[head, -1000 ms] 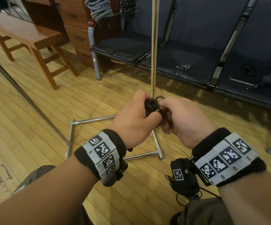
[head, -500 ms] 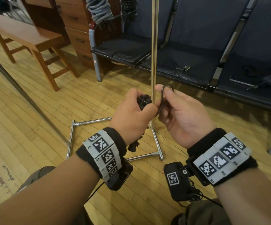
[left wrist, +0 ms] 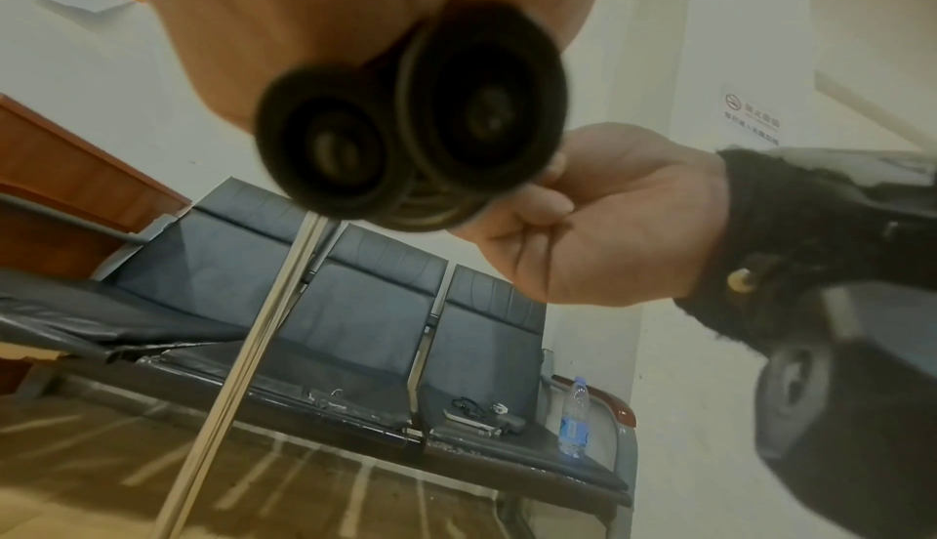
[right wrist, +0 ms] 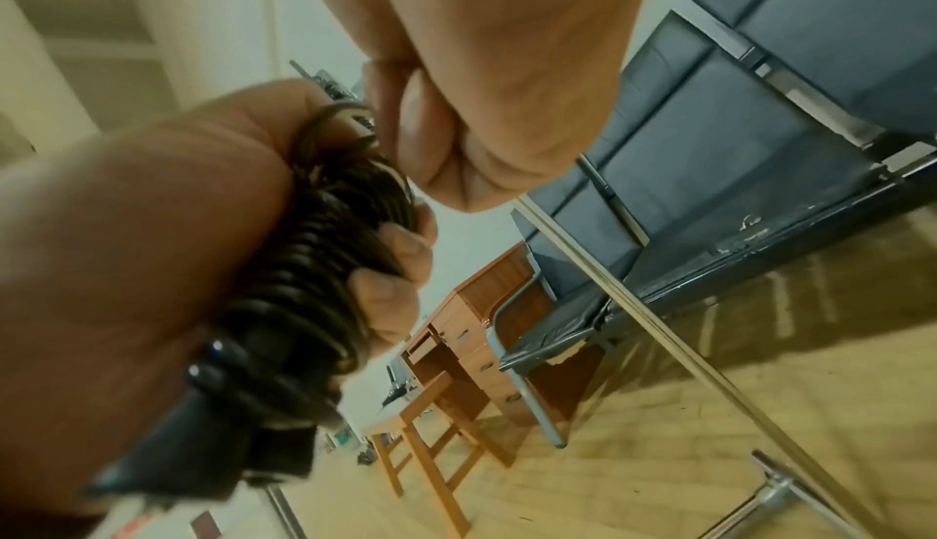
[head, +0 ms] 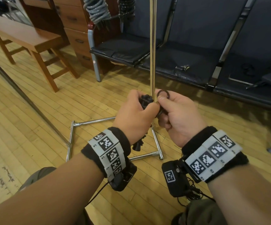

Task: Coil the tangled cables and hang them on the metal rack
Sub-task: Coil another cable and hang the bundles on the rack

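A black spiral cable is bunched in my left hand, whose fingers wrap round its coils; its lower end hangs below my wrist. From underneath, the coils look like two dark rings side by side. My right hand pinches one loose loop of the same cable between thumb and fingers. Both hands meet right in front of the metal rack's upright pole. A grey coiled cable and a black one hang at the top of the head view.
The rack's chrome base frame lies on the wooden floor below my hands. A row of dark waiting seats stands behind, holding small items and a water bottle. A wooden bench and drawers stand at left.
Both hands have risen a little with the cable. My right hand has drawn one loop up and out of the bundle, so it now stands clear above my fingers.
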`<act>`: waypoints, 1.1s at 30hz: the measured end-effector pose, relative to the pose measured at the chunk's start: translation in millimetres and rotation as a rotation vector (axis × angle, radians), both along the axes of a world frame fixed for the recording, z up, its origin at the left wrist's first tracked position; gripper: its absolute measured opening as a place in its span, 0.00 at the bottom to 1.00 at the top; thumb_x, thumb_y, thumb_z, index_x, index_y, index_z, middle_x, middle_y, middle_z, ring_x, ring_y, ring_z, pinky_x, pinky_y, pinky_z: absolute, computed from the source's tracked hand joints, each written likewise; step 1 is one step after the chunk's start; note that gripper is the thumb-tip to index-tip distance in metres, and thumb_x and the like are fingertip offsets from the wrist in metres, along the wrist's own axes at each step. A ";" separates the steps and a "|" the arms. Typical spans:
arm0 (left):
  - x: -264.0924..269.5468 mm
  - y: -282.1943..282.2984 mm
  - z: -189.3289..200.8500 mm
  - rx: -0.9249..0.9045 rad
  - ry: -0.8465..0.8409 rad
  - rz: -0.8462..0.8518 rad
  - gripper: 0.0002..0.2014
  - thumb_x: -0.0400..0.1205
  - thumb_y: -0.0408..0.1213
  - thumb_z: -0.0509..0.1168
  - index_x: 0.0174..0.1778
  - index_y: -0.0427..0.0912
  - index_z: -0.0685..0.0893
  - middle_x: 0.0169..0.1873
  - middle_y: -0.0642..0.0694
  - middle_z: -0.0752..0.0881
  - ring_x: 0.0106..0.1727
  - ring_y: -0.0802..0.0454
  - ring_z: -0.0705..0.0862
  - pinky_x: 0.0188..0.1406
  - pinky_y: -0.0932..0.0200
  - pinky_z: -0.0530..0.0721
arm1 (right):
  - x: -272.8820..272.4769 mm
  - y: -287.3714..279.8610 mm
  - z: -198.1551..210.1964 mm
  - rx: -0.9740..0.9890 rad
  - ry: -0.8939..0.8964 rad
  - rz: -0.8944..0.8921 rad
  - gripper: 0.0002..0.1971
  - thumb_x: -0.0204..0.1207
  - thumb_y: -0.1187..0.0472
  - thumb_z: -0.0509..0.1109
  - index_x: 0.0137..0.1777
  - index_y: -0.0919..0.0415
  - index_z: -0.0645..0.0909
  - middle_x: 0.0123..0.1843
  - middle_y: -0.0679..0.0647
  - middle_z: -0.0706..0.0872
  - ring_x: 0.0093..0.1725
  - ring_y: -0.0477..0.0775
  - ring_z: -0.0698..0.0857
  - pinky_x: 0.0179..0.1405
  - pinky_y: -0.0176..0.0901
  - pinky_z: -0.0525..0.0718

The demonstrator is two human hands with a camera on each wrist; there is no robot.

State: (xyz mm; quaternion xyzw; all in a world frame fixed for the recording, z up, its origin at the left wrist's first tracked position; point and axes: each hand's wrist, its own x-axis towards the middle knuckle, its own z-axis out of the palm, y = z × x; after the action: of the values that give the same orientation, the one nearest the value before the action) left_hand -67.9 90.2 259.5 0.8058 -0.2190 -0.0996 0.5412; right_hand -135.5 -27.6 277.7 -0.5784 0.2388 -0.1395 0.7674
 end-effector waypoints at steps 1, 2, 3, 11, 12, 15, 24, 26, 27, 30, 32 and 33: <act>-0.2 -0.4 -0.6 0.007 -0.017 0.005 0.20 0.67 0.66 0.60 0.49 0.61 0.75 0.30 0.51 0.87 0.22 0.60 0.82 0.18 0.64 0.79 | 1.5 0.3 -0.5 -0.077 0.031 -0.014 0.10 0.89 0.62 0.65 0.65 0.62 0.82 0.41 0.58 0.82 0.24 0.46 0.74 0.22 0.41 0.69; 0.1 -1.0 -1.2 0.009 -0.026 0.010 0.19 0.68 0.65 0.61 0.50 0.61 0.75 0.31 0.52 0.87 0.22 0.61 0.82 0.17 0.66 0.78 | 3.0 0.3 -0.7 -0.143 0.055 -0.028 0.08 0.88 0.61 0.66 0.64 0.59 0.81 0.41 0.57 0.85 0.25 0.44 0.77 0.22 0.40 0.72; 0.6 -1.7 -1.8 0.005 -0.027 0.014 0.17 0.70 0.63 0.63 0.50 0.61 0.74 0.32 0.52 0.87 0.22 0.62 0.82 0.17 0.67 0.77 | 4.4 0.4 -1.1 -0.205 0.070 -0.038 0.06 0.88 0.60 0.67 0.62 0.55 0.80 0.42 0.55 0.87 0.26 0.42 0.80 0.22 0.38 0.76; 9.9 1.3 -7.8 -0.049 0.020 0.013 0.11 0.77 0.55 0.66 0.52 0.62 0.74 0.35 0.50 0.87 0.23 0.62 0.82 0.20 0.67 0.79 | 8.5 1.0 -3.7 -0.618 0.042 0.061 0.15 0.91 0.56 0.62 0.68 0.45 0.88 0.53 0.41 0.91 0.52 0.42 0.88 0.54 0.46 0.88; 11.9 2.5 -8.5 -0.054 0.027 0.027 0.11 0.78 0.55 0.66 0.53 0.62 0.74 0.36 0.49 0.88 0.24 0.61 0.83 0.22 0.65 0.81 | 8.6 1.7 -3.8 -0.616 0.038 0.074 0.16 0.91 0.55 0.62 0.70 0.45 0.87 0.54 0.40 0.90 0.52 0.41 0.87 0.53 0.45 0.87; 17.4 6.1 -10.6 -0.070 0.038 0.057 0.10 0.80 0.54 0.67 0.54 0.63 0.74 0.40 0.48 0.89 0.27 0.59 0.85 0.24 0.64 0.84 | 8.7 3.6 -4.8 -0.587 0.021 0.096 0.16 0.91 0.56 0.61 0.69 0.42 0.87 0.47 0.36 0.87 0.45 0.38 0.82 0.47 0.39 0.79; 17.2 14.9 -10.8 -0.032 -0.030 -0.041 0.11 0.81 0.53 0.68 0.55 0.63 0.74 0.39 0.48 0.89 0.28 0.59 0.85 0.23 0.61 0.86 | 7.2 -2.4 1.4 -0.821 0.039 0.197 0.17 0.91 0.59 0.62 0.67 0.43 0.89 0.48 0.42 0.93 0.48 0.43 0.88 0.47 0.38 0.86; 18.4 17.1 -10.1 0.000 -0.048 -0.071 0.11 0.81 0.52 0.68 0.56 0.62 0.74 0.39 0.47 0.89 0.27 0.58 0.85 0.23 0.61 0.85 | 7.6 -1.8 2.0 -0.939 0.060 0.215 0.18 0.91 0.60 0.61 0.69 0.43 0.88 0.51 0.42 0.92 0.50 0.42 0.87 0.47 0.28 0.80; 19.5 18.2 -9.9 0.017 -0.060 -0.084 0.11 0.83 0.50 0.68 0.56 0.62 0.74 0.38 0.47 0.89 0.26 0.59 0.85 0.22 0.63 0.84 | 7.9 -1.2 2.6 -0.995 0.072 0.226 0.18 0.91 0.60 0.60 0.70 0.43 0.87 0.53 0.43 0.92 0.52 0.41 0.87 0.48 0.25 0.77; 24.1 22.3 -8.8 0.063 -0.084 -0.125 0.10 0.85 0.48 0.68 0.55 0.63 0.72 0.37 0.49 0.88 0.25 0.61 0.84 0.21 0.67 0.81 | 9.2 1.2 3.2 -1.095 0.079 0.275 0.17 0.91 0.60 0.59 0.65 0.45 0.89 0.49 0.45 0.91 0.51 0.43 0.87 0.52 0.35 0.84; 28.2 25.7 -8.7 0.068 -0.070 -0.155 0.10 0.85 0.48 0.68 0.54 0.64 0.72 0.37 0.48 0.88 0.25 0.60 0.84 0.23 0.65 0.83 | 11.1 2.9 2.4 -1.120 0.095 0.315 0.16 0.92 0.59 0.58 0.62 0.49 0.89 0.47 0.47 0.90 0.49 0.46 0.87 0.53 0.47 0.88; 29.9 27.4 -8.8 0.060 -0.050 -0.167 0.10 0.83 0.49 0.68 0.53 0.64 0.73 0.37 0.48 0.88 0.26 0.59 0.84 0.24 0.62 0.84 | 12.3 3.4 1.5 -1.123 0.103 0.327 0.16 0.92 0.59 0.58 0.63 0.49 0.88 0.47 0.47 0.90 0.49 0.46 0.87 0.52 0.48 0.88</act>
State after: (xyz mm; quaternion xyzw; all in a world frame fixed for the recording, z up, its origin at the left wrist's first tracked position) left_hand -38.0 117.6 250.7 0.8027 -0.2961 -0.1306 0.5009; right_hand -123.2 -24.2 279.3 -0.9318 0.0729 -0.0962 0.3423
